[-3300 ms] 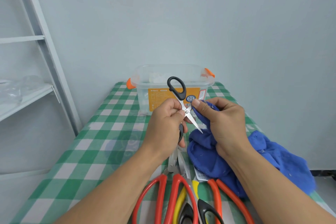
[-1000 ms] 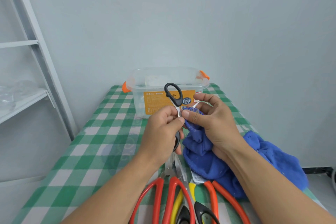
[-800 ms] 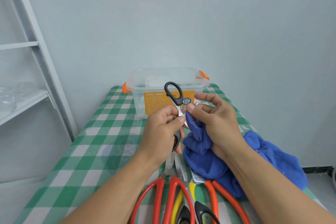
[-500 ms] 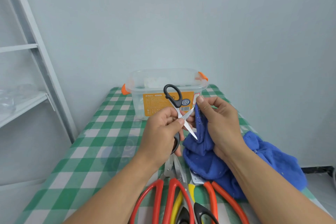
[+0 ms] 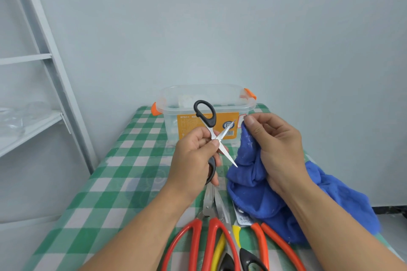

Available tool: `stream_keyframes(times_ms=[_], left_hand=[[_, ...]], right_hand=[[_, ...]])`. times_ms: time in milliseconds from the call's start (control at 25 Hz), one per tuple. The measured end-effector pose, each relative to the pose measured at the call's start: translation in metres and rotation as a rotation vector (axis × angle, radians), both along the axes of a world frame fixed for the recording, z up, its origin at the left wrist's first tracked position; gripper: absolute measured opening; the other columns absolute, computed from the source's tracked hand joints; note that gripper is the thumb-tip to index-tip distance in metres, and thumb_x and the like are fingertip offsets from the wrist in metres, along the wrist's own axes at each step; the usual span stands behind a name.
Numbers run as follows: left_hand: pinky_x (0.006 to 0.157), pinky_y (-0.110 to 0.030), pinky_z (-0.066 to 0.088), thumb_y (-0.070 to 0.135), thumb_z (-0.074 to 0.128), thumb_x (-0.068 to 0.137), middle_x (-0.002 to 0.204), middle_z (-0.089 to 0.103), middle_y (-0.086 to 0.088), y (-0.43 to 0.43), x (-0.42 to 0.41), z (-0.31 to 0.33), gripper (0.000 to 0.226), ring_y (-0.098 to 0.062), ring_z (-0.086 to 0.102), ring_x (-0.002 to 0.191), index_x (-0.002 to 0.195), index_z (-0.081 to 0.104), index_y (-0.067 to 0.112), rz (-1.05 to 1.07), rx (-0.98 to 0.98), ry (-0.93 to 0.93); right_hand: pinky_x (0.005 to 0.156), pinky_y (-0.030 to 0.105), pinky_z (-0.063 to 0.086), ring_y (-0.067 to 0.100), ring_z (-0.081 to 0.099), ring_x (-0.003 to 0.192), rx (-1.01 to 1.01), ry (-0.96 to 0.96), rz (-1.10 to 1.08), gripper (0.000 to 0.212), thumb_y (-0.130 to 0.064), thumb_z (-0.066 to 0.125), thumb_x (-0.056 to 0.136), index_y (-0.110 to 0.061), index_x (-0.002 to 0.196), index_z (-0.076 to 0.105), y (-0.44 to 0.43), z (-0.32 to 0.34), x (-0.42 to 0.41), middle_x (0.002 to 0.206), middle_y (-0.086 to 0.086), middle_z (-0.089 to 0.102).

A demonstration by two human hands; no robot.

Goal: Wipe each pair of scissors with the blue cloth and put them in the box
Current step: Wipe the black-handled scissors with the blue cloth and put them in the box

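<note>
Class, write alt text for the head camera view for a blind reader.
A left hand holds small black-handled steel scissors open, beside a right hand pinching a crumpled blue cloth. A clear plastic box stands behind; orange-handled scissors lie nearer.

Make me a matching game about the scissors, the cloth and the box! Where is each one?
Things: 1 black-handled scissors; 2 blue cloth; 3 clear plastic box; 4 orange-handled scissors.
Places: A lying at the table's near end; B in the left hand; C pinched by the right hand; D standing at the table's far end.
Pairs: 1-B, 2-C, 3-D, 4-A.
</note>
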State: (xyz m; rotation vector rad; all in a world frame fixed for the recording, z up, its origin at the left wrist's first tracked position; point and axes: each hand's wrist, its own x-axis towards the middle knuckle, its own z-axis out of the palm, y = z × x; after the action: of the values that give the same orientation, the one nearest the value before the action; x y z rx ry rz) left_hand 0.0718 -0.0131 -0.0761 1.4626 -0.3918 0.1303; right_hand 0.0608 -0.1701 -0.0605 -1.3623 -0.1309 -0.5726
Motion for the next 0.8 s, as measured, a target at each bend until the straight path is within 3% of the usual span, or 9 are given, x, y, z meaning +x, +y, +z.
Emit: stream_keyframes(times_ms=[160,280,440,600,720,800], left_hand=[[0.039,-0.029,0.04,0.02,0.055,0.086,0.06,0.056,-0.012,0.0,0.0,0.0,0.016,-0.025,0.043,0.036,0.088,0.057,0.004,-0.011,-0.019,0.002],[0.041,-0.029,0.041,0.014,0.056,0.092,0.06,0.054,-0.013,0.0,0.001,0.0,0.01,-0.026,0.042,0.038,0.087,0.058,0.005,-0.011,-0.024,0.008],[0.039,-0.028,0.041,0.015,0.055,0.089,0.062,0.054,-0.014,-0.001,0.002,-0.003,0.014,-0.027,0.044,0.045,0.093,0.062,0.003,-0.017,-0.034,0.021],[0.038,-0.027,0.041,0.017,0.052,0.085,0.06,0.053,-0.011,-0.005,0.001,-0.004,0.02,-0.026,0.044,0.042,0.096,0.064,0.005,-0.023,-0.025,0.016],[0.038,-0.027,0.039,0.017,0.052,0.08,0.059,0.054,-0.01,-0.005,-0.002,-0.002,0.026,-0.027,0.045,0.039,0.098,0.064,0.005,-0.029,-0.022,0.012],[0.038,-0.027,0.038,0.012,0.049,0.077,0.059,0.054,-0.012,-0.005,-0.003,-0.003,0.029,-0.027,0.044,0.037,0.1,0.064,0.003,-0.055,-0.003,0.014]], right_hand=[[0.078,0.021,0.054,0.009,0.07,0.086,-0.142,-0.042,0.058,0.018,-0.007,0.067,0.094,-0.022,0.092,0.076,0.004,-0.004,0.001,0.089,-0.002,0.077],[0.087,0.028,0.055,0.014,0.071,0.094,-0.215,-0.061,0.12,0.022,-0.003,0.07,0.091,-0.024,0.099,0.073,0.005,-0.007,0.0,0.099,0.0,0.076],[0.077,0.028,0.058,0.015,0.071,0.083,-0.267,-0.11,0.115,0.024,0.005,0.075,0.084,-0.014,0.095,0.066,0.009,-0.007,-0.004,0.09,0.002,0.075],[0.059,0.027,0.046,0.012,0.054,0.06,-0.273,0.007,0.003,0.023,-0.011,0.083,0.079,-0.01,0.077,0.061,0.017,-0.01,-0.001,0.065,0.001,0.062],[0.06,0.033,0.044,0.018,0.053,0.061,-0.166,0.182,0.127,0.04,-0.026,0.089,0.07,0.0,0.082,0.061,0.015,-0.011,0.004,0.068,0.006,0.061],[0.064,0.035,0.045,0.023,0.056,0.067,-0.115,0.226,0.221,0.047,-0.027,0.088,0.065,0.007,0.084,0.061,0.013,-0.01,0.005,0.074,0.015,0.062]])
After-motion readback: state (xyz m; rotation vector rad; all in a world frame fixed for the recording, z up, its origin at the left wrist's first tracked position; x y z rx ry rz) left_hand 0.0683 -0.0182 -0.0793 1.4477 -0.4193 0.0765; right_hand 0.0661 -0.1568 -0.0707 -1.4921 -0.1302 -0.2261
